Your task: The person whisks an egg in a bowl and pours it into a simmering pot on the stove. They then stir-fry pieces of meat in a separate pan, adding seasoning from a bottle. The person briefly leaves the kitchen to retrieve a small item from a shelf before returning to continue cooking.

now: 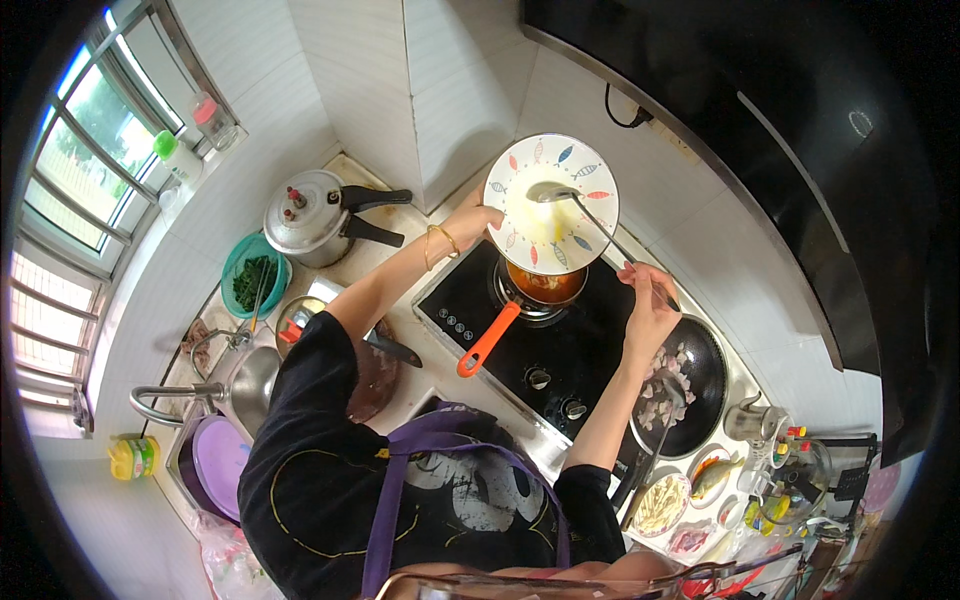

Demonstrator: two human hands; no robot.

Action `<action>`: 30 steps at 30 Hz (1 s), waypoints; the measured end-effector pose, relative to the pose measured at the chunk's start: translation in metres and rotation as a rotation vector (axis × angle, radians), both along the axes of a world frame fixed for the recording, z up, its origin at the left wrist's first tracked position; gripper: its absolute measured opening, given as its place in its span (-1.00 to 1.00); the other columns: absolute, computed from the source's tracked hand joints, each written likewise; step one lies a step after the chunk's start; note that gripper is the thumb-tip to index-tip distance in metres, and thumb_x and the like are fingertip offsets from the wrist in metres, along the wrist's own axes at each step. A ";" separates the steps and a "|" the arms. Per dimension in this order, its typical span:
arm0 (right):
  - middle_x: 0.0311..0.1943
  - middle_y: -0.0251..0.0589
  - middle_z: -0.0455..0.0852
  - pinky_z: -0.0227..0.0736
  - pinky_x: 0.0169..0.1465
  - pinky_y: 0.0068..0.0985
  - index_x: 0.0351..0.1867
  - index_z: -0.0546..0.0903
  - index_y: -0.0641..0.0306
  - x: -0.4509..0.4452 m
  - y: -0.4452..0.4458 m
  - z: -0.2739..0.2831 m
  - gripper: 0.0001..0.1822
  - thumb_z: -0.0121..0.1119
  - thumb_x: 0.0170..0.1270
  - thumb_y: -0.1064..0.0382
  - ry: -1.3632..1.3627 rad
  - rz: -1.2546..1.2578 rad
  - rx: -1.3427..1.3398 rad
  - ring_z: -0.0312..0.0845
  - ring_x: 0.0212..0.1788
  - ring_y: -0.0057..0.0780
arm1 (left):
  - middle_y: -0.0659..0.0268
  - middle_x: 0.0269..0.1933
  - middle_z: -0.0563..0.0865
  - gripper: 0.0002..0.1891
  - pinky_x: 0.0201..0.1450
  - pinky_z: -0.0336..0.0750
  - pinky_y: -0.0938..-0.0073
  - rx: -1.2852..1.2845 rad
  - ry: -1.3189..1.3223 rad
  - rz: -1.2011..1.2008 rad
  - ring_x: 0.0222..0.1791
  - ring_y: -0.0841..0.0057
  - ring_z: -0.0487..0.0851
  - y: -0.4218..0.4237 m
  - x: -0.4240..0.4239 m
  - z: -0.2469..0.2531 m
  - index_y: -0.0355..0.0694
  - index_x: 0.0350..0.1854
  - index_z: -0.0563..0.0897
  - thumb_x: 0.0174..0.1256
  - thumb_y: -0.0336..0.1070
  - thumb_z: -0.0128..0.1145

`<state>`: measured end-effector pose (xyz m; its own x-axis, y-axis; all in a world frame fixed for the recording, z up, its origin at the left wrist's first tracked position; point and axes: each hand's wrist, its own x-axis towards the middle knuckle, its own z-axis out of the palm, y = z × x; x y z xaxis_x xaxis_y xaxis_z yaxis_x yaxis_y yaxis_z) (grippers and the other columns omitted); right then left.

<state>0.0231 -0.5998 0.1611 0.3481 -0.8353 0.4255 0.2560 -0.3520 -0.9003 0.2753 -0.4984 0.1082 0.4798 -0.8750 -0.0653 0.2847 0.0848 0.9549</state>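
Note:
With my left hand [478, 220] I grip the left rim of a white plate [555, 259] patterned with small fish, tilted above the cooktop. Pale, wet food [541, 217] lies in its middle. My right hand [651, 300] holds the dark handle of a metal ladle [559, 193], whose bowl rests over the plate's centre. Partly hidden below the plate, a small pan [551, 289] with an orange handle and reddish-orange contents stands on the left burner. To the right of my right forearm, a black wok [701, 427] holds pieces of pale pink meat [677, 364] and a second metal utensil.
A pressure cooker [311, 225], a teal basket [227, 289] of leafy greens, a cleaver [394, 349] on a round chopping board [371, 390] and a sink [255, 386] lie left. Right of the black cooktop [555, 367] are plates of fish [712, 476] and sliced food [660, 504]. A range hood [750, 150] overhangs.

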 end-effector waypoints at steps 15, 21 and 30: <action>-0.39 -0.15 0.63 0.44 -0.33 -0.60 -0.36 0.59 0.39 0.018 0.069 -0.018 -0.92 0.20 0.11 0.44 0.107 -0.185 -0.149 0.54 -0.44 -0.48 | 0.16 0.10 0.49 -0.30 0.05 0.49 0.42 -0.075 -0.067 0.147 0.06 0.38 0.53 -0.010 0.017 -0.047 -0.27 0.25 0.25 -0.12 -0.69 -0.07; -0.42 -0.27 0.66 0.45 -0.20 -0.66 -0.32 0.61 0.39 0.016 0.038 -0.010 -0.92 0.16 0.22 0.40 0.001 -0.066 0.148 0.53 -0.35 -0.63 | -0.08 0.21 0.41 -0.30 0.31 0.21 0.32 0.011 -0.936 0.432 0.25 0.16 0.37 -0.021 0.004 -0.044 -0.38 0.29 0.23 -0.06 -0.56 0.04; -0.41 -0.10 0.68 0.50 -0.14 -0.55 -0.31 0.56 0.48 0.006 0.026 -0.007 -0.87 0.10 0.27 0.39 -0.060 -0.111 0.113 0.62 -0.34 -0.47 | 0.01 0.21 0.38 -0.25 0.16 0.37 0.29 -0.280 -0.999 0.282 0.07 -0.01 0.47 -0.018 -0.017 -0.003 -0.01 0.32 0.25 -0.08 -0.61 -0.18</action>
<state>0.0289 -0.5742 0.1537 0.2279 -0.9108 0.3444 0.2758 -0.2788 -0.9199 0.2587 -0.5164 0.1055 0.3915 -0.6476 0.6537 -0.6781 0.2773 0.6807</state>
